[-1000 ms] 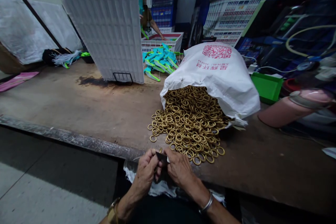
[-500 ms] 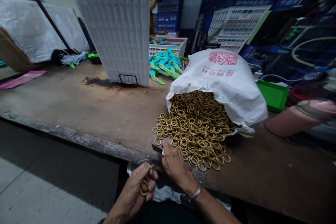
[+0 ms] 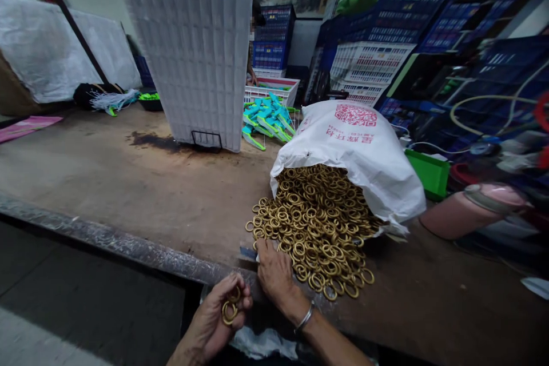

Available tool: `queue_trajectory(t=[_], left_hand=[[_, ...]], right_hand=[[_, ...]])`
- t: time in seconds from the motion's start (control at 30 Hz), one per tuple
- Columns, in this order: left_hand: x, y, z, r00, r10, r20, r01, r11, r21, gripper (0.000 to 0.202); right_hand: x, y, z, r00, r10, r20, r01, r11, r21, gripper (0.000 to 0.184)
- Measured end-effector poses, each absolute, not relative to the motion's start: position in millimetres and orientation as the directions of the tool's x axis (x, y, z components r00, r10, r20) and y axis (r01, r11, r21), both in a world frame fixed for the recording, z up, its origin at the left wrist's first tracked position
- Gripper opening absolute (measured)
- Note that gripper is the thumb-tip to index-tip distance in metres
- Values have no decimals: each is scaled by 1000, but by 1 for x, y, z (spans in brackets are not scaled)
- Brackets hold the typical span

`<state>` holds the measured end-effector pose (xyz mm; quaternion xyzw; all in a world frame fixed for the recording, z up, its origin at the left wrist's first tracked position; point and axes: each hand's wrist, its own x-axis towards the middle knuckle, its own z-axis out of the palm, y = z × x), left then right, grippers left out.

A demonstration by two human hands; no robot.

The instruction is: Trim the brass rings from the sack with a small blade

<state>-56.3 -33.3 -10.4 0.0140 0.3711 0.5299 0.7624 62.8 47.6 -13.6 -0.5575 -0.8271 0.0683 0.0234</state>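
Note:
My left hand [image 3: 221, 311] is closed around a few gold-coloured rings [image 3: 229, 313], which show between the curled fingers and palm. Beside it, my right hand [image 3: 275, 274], with a metal bangle on the wrist, grips a knife; its flat dark blade [image 3: 247, 253] sticks out to the left and the handle is hidden in the palm. The fingertips of that hand reach the near left edge of a large heap of the same rings [image 3: 317, 223]. Out of an open white sack [image 3: 347, 131] lying on its side, the heap spills onto the worktable [image 3: 171, 200].
A tall pale padded panel [image 3: 193, 57] stands on the table. Behind are turquoise-and-green plastic pieces [image 3: 268, 117], a white crate [image 3: 278, 90] and a partly hidden person. At right are a green tray [image 3: 429, 174] and a pink bottle [image 3: 472, 211]. Stacked crates [image 3: 377, 57] rise behind.
My right hand has moved to the edge of the heap, its fingers now at the rings. My left hand has turned so its rings show more openly. The view has tilted up slightly.

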Motion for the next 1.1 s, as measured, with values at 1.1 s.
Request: queue_trajectory(t=[1.1], left_hand=[[-20,3,7,79,917,-391,-235,398,887,30]], right_hand=[[108,43,2,-354,909,-219,207,-152,-966,25]])
